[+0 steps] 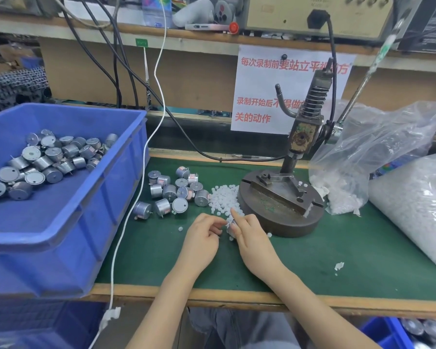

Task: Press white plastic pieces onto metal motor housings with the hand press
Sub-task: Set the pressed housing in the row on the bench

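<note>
Both my hands meet low over the green mat [337, 235], and the grip sits between them. My right hand [252, 239] is curled round a motor housing [231, 227], with its index finger stuck out straight past it. My left hand [202, 239] pinches at the housing's left edge with bunched fingertips. I judge that it is seating a cap there, though I cannot tell whether a piece is actually under those fingers. Holding the work in both hands keeps the housing steady while the small part goes on. Just beyond the grip lies the heap of white pieces [224, 199], close enough to pick from without reaching. Immediately right of the heap is the round base [275, 215] of the hand press [303, 132], a short carry for the assembled pair. Left of the grip and a little farther off, loose housings [174, 192] are scattered on the mat as the next stock. Well to the left, the blue bin [126, 172] holds more motors [43, 162]. Far right of the grip, an open clear bag [378, 137] spills more white pieces. Above it the press lever [355, 96] stands raised and nobody is touching it, so I take it the pressing stroke is not yet due.
</note>
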Motion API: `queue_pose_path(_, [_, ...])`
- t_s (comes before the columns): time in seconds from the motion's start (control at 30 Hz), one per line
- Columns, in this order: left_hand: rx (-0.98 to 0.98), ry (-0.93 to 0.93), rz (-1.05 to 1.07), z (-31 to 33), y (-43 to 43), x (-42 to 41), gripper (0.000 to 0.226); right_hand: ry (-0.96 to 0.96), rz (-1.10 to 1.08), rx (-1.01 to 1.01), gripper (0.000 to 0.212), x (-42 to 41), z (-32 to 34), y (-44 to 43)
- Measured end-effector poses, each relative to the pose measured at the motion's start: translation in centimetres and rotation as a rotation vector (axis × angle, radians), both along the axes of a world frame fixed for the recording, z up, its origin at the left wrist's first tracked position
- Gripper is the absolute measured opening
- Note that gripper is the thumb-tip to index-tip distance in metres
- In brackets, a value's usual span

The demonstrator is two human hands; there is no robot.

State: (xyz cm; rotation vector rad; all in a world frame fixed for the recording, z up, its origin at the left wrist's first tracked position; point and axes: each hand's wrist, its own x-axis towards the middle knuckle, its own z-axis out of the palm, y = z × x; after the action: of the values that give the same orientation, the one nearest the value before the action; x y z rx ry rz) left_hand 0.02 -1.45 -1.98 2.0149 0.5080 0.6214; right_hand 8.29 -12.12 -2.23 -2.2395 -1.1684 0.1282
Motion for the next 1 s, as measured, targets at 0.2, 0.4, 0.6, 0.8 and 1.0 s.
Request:
queue_pose_path(0.2, [-0.011,0.002,0.003,0.0,0.0,0.0,0.048,-0.140,-0.006,-0.053,0.049,-0.5,-0.1,0.1])
queue_pose_path(0.4, [0.001,0.022,-0.004,0.1,0.1,0.1,0.047,-0.195,0.019,-0.065,0.048,-0.7,0.0,0.2])
queue_pose_path(0.6, [0.038,-0.002,-0.028,-0.1,0.0,0.0,0.047,-0.271,0.006,-0.131,0.049,-1.0,-0.5,0.4])
queue_pose_path(0.8, [0.114,0.034,-0.165,-0.2,-0.5,-0.1,0.048,-0.012,-0.021,0.087,0.047,-0.5,0.0,-0.1])
queue_pose_path(1.0, [0.198,-0.013,-0.165,0.2,-1.5,-0.5,0.043,0.195,-0.066,0.242,0.041,-0.6,0.5,-0.4])
